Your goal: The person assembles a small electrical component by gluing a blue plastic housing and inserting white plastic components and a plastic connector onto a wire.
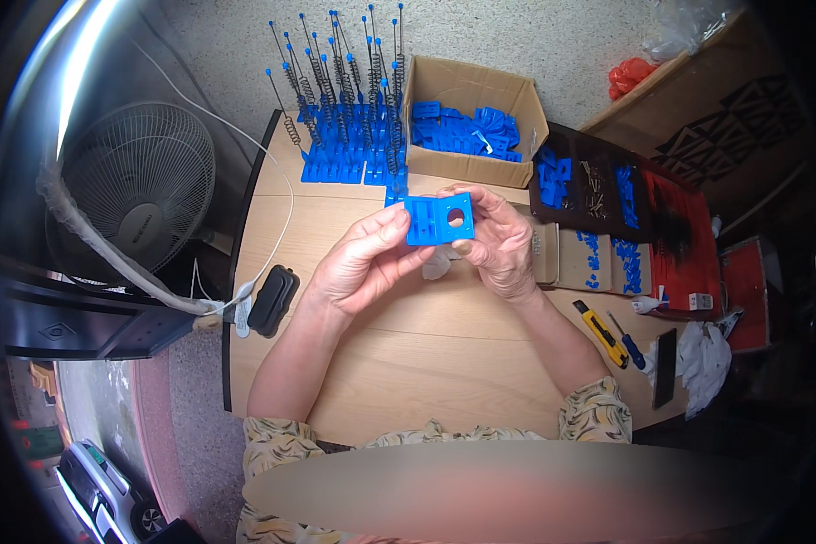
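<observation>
Blue piece (440,221), rectangular, with round hole

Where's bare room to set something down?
Tabletop is bare between your forearms, and between left hand, black case and blue stands. Crowded: far edge, by stands and cardboard box; right side, by parts trays and yellow cutter.

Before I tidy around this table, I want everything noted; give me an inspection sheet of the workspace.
Surface: pale wooden tabletop, partly covered.
Job's things: blue plate, held; cardboard box of blue parts; blue spring assemblies, standing.
Clutter: yellow cutter, screwdriver, crumpled white wad, all at right.
Hands: left hand and right hand both grip the blue plate.
Cables: white cable at left; contact with tabletop unclear.
Surroundings: fan, left; car, lower left.
</observation>
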Demonstrator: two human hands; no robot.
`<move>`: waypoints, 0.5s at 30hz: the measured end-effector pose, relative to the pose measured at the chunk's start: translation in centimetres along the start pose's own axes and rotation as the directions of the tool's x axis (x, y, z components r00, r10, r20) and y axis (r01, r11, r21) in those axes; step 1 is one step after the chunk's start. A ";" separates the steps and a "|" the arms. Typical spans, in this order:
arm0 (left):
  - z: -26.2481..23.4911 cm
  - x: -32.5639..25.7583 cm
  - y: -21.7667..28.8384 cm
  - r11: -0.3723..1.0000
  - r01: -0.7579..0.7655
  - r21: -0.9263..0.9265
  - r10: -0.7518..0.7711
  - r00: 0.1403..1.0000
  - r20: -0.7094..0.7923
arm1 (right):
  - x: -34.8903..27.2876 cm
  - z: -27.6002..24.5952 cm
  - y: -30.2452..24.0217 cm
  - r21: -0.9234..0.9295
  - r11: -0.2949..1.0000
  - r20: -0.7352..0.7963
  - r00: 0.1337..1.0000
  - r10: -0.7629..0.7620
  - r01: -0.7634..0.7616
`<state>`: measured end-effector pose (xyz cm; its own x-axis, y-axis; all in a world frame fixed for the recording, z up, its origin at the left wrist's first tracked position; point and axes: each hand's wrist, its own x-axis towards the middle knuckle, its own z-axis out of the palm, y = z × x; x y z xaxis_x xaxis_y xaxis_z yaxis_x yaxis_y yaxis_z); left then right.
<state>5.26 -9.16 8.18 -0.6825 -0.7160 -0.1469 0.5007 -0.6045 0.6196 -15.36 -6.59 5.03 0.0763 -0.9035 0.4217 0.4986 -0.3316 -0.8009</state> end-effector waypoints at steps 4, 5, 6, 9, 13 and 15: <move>-0.1 0.2 0.1 1.000 0.006 -0.004 -0.006 1.000 0.003 | 0.2 0.0 -0.1 -0.011 1.000 0.011 1.000 -0.013 0.013; -0.1 0.2 0.1 1.000 0.006 -0.006 -0.006 1.000 0.006 | 0.2 -0.1 -0.1 -0.012 1.000 0.010 1.000 -0.013 0.013; 0.0 0.3 0.1 1.000 0.007 -0.006 -0.007 1.000 0.006 | 0.3 -0.2 -0.2 -0.032 0.999 0.022 0.999 -0.031 0.032; 0.1 0.2 0.1 1.000 0.005 -0.008 -0.005 1.000 0.005 | 0.4 -0.3 0.0 -0.065 0.995 0.038 0.997 -0.069 0.071; 0.2 0.2 0.1 1.000 -0.008 0.005 0.008 1.000 0.019 | 0.3 -0.2 0.1 -0.081 0.993 0.028 0.996 -0.082 0.084; 0.2 0.2 0.1 1.000 -0.007 0.008 0.007 1.000 0.020 | 0.4 -0.3 0.1 -0.076 0.993 0.033 0.995 -0.091 0.094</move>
<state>5.01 -9.29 8.36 -0.6894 -0.7131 -0.1276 0.5012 -0.5967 0.6267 -15.52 -7.02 5.02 0.0590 -0.8600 0.5069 0.4363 -0.4345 -0.7879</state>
